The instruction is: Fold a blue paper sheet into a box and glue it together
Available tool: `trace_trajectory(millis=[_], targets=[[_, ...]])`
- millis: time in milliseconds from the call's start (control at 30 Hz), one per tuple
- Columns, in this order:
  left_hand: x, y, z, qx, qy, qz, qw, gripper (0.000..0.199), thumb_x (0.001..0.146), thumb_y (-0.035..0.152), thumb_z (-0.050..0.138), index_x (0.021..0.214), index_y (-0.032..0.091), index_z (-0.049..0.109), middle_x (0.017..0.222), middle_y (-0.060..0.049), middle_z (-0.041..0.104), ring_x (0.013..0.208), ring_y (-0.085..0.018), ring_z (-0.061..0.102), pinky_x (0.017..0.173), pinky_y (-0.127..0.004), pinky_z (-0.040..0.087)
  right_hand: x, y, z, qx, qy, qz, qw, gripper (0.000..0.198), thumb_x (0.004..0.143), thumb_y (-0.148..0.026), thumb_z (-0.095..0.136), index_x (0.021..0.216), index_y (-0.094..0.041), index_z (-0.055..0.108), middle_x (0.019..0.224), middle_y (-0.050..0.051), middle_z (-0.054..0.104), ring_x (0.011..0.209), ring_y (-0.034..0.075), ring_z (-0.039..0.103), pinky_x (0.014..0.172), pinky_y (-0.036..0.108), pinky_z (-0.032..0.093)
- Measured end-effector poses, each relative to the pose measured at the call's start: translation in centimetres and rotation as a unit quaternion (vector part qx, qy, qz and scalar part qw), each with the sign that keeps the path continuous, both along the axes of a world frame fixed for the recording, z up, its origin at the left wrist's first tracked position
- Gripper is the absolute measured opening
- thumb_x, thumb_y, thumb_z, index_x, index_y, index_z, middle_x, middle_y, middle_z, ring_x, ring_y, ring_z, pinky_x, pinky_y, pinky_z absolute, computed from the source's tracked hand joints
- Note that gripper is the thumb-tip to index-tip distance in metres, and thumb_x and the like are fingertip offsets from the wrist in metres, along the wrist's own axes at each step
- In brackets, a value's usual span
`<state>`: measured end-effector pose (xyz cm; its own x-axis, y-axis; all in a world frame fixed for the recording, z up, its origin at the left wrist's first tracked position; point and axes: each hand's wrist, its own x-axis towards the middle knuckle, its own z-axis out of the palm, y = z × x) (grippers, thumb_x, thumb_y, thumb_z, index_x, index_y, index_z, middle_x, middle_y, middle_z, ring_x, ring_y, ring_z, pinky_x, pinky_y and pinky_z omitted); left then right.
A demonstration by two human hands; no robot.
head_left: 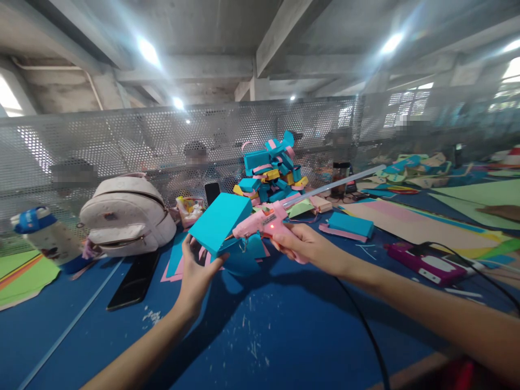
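Observation:
My left hand (199, 273) grips a blue paper box (223, 216) from below and holds it tilted above the table. In my right hand (300, 244) is a pink hot glue gun (264, 221), my fingers wrapped round its handle. A long clear glue stick (333, 187) juts from the gun's back end, and a red light glows on its side. The nozzle is at the box's lower right edge; whether it touches I cannot tell. Blue and pink paper sheets (174, 260) lie under and behind the box.
Behind stands a pile of blue, pink and yellow paper pieces (272, 168) before a perforated metal screen (154, 141). A white backpack (128, 216), bottle (52, 238) and black phone (134, 281) are left. A blue paper block (349, 225), purple power bank (426, 262) and black cable (365, 325) lie right.

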<state>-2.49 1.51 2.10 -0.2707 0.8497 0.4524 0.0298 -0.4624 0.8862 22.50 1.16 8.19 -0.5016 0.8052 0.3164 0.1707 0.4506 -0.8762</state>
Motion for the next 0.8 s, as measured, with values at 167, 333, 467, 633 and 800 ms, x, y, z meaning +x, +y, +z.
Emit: trace_trajectory(millis=[167, 333, 467, 633, 800], targets=[[0.00, -0.05, -0.02, -0.001, 0.000, -0.002, 1.000, 0.082, 0.060, 0.030, 0.085, 0.130, 0.030, 0.042, 0.135, -0.009, 0.050, 0.130, -0.030, 0.045, 0.107, -0.045, 0.040, 0.04, -0.01, 0.13, 0.011, -0.005, 0.002, 1.000, 0.051, 0.088, -0.063, 0.048, 0.066, -0.017, 0.051, 0.054, -0.003, 0.044, 0.048, 0.007, 0.038, 0.044, 0.023, 0.027], [-0.04, 0.08, -0.16, -0.003, -0.007, -0.005, 1.000, 0.084, 0.060, 0.030, 0.085, 0.131, 0.028, 0.039, 0.136, -0.010, 0.048, 0.131, -0.029, 0.045, 0.108, -0.044, 0.040, 0.03, 0.01, 0.19, 0.018, 0.003, -0.002, 1.000, 0.052, 0.087, -0.064, 0.048, 0.065, -0.017, 0.050, 0.053, -0.003, 0.043, 0.047, 0.007, 0.038, 0.044, 0.023, 0.027], [0.02, 0.07, -0.15, -0.004, -0.008, -0.007, 1.000, 0.084, 0.061, 0.030, 0.085, 0.130, 0.027, 0.039, 0.136, -0.010, 0.048, 0.131, -0.028, 0.045, 0.107, -0.043, 0.040, 0.07, -0.09, 0.30, 0.024, 0.007, -0.001, 1.000, 0.052, 0.087, -0.064, 0.049, 0.064, -0.017, 0.050, 0.053, -0.002, 0.044, 0.047, 0.008, 0.038, 0.044, 0.024, 0.027], [0.03, 0.01, -0.07, -0.004, -0.007, -0.004, 1.000, 0.083, 0.061, 0.029, 0.085, 0.131, 0.028, 0.040, 0.135, -0.010, 0.049, 0.130, -0.028, 0.046, 0.106, -0.042, 0.042, 0.20, -0.03, 0.30, 0.030, 0.000, -0.014, 0.999, 0.051, 0.087, -0.063, 0.048, 0.063, -0.018, 0.049, 0.052, -0.002, 0.045, 0.048, 0.009, 0.039, 0.046, 0.025, 0.029], [0.00, 0.15, -0.07, -0.004, -0.008, 0.001, 1.000, 0.084, 0.061, 0.029, 0.085, 0.132, 0.029, 0.041, 0.135, -0.009, 0.050, 0.130, -0.029, 0.046, 0.106, -0.045, 0.042, 0.40, 0.25, 0.16, 0.032, -0.011, -0.017, 0.999, 0.052, 0.089, -0.062, 0.046, 0.060, -0.018, 0.046, 0.053, -0.001, 0.044, 0.049, 0.009, 0.039, 0.048, 0.026, 0.028]])
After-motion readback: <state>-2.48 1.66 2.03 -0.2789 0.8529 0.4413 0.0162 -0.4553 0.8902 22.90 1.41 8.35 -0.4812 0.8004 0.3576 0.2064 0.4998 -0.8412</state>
